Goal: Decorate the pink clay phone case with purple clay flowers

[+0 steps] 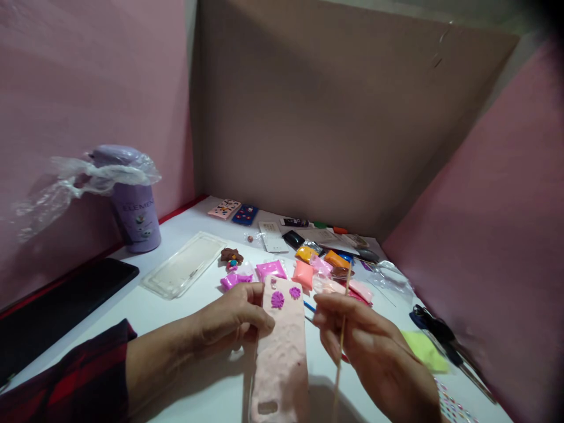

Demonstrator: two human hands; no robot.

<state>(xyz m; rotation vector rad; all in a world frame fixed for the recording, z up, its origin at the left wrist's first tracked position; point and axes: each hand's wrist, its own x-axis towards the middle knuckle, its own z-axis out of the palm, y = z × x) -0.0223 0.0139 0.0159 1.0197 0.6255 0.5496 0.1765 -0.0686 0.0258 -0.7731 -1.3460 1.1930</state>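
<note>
A phone case (284, 358) covered in pale pink clay is gripped at its left edge by my left hand (229, 317), thumb on the face. Two purple clay flowers (277, 300) sit near its top end, and a cutout shows near the bottom. To the right of the case, my right hand (374, 341) pinches a thin wooden skewer (341, 343), which runs roughly upright past the fingers. The skewer is apart from the case. Behind the hands lie clay packets, among them a magenta packet (271, 270) and a coral packet (303, 275).
On the left stand a purple tumbler (136, 214) with plastic around it and a clear case box (185, 267); a black phone-like slab (70, 314) lies nearer. Scissors (453, 346) and yellow-green paper (425, 351) are at right. Two decorated cases (245, 214) lie at the back.
</note>
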